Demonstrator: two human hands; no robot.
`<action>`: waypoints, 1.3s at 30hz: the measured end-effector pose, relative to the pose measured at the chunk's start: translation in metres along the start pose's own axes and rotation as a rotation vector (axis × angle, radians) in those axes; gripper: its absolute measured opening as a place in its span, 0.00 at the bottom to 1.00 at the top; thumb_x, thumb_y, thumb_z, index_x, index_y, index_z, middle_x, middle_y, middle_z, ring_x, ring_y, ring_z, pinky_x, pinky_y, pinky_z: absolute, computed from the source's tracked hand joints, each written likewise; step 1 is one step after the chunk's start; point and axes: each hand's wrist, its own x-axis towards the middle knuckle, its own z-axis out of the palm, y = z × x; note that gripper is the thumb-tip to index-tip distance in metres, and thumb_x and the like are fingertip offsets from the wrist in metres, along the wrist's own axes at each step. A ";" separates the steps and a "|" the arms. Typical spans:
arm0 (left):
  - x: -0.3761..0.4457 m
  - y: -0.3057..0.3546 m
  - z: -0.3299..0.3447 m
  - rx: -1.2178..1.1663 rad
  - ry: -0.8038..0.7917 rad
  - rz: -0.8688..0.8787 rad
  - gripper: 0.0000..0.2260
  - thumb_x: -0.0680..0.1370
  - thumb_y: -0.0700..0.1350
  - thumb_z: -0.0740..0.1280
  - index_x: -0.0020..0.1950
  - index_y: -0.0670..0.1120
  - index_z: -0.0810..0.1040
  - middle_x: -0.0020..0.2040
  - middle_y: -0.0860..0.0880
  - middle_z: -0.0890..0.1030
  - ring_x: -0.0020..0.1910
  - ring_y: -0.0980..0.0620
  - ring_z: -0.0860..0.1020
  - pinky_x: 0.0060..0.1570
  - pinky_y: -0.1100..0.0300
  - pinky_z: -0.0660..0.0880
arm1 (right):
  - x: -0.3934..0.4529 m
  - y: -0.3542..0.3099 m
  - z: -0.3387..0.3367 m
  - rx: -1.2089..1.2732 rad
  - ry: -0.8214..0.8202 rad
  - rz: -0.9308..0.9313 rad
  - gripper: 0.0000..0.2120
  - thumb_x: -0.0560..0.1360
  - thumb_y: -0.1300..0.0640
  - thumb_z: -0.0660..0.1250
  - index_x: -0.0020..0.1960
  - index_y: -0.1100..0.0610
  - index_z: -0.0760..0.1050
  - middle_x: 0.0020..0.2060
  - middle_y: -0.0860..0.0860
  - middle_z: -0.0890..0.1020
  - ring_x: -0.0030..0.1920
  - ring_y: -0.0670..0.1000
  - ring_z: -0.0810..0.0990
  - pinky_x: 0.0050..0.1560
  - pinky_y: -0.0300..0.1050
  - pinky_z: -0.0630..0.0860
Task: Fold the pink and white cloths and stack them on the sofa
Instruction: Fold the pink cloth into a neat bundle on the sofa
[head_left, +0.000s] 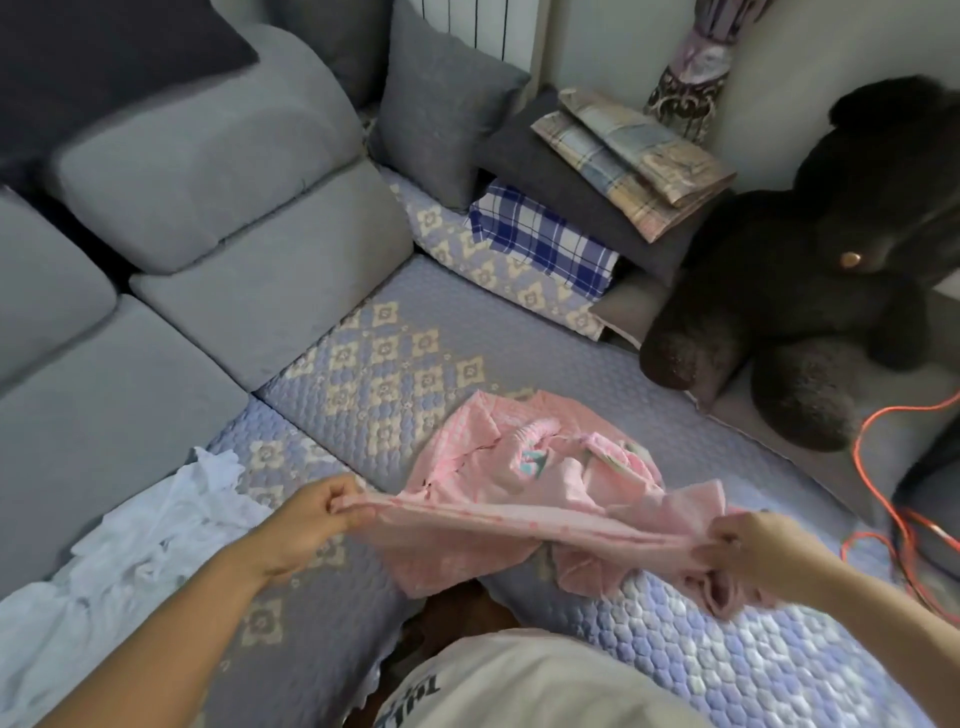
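Note:
A pink cloth (524, 478) lies crumpled on the quilted sofa seat (384, 332), its near edge lifted and stretched taut between my hands. My left hand (311, 512) pinches the left end of that edge. My right hand (753, 545) grips the right end, with bunched pink fabric hanging below it. A white cloth (130, 551) lies rumpled at the left, under my left forearm and apart from the pink one.
Grey back cushions (208, 171) line the left and rear. A blue plaid cloth (540, 239), a dark pillow and a pastel checked cloth (628, 156) pile at the back right. A big dark teddy bear (810, 270) sits right, beside an orange cable (883, 499).

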 end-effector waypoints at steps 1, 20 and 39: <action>-0.003 -0.012 0.003 0.106 -0.072 -0.045 0.12 0.79 0.46 0.70 0.39 0.50 0.69 0.35 0.55 0.69 0.36 0.58 0.67 0.36 0.63 0.64 | -0.005 -0.002 0.008 -0.094 -0.116 -0.020 0.16 0.76 0.37 0.64 0.36 0.46 0.72 0.34 0.43 0.77 0.34 0.41 0.75 0.32 0.36 0.69; -0.096 0.496 -0.256 0.208 1.478 1.067 0.07 0.82 0.45 0.57 0.45 0.52 0.63 0.39 0.49 0.72 0.39 0.52 0.68 0.40 0.60 0.61 | -0.097 -0.192 -0.511 0.261 1.515 -0.299 0.27 0.78 0.36 0.62 0.37 0.59 0.81 0.38 0.62 0.82 0.45 0.64 0.81 0.43 0.51 0.75; -0.138 0.129 -0.181 0.353 1.340 0.533 0.05 0.83 0.52 0.62 0.49 0.54 0.69 0.38 0.49 0.74 0.36 0.46 0.70 0.35 0.51 0.64 | 0.032 -0.253 -0.254 -0.434 0.828 -0.560 0.25 0.76 0.40 0.40 0.50 0.49 0.73 0.39 0.50 0.80 0.37 0.55 0.77 0.36 0.46 0.69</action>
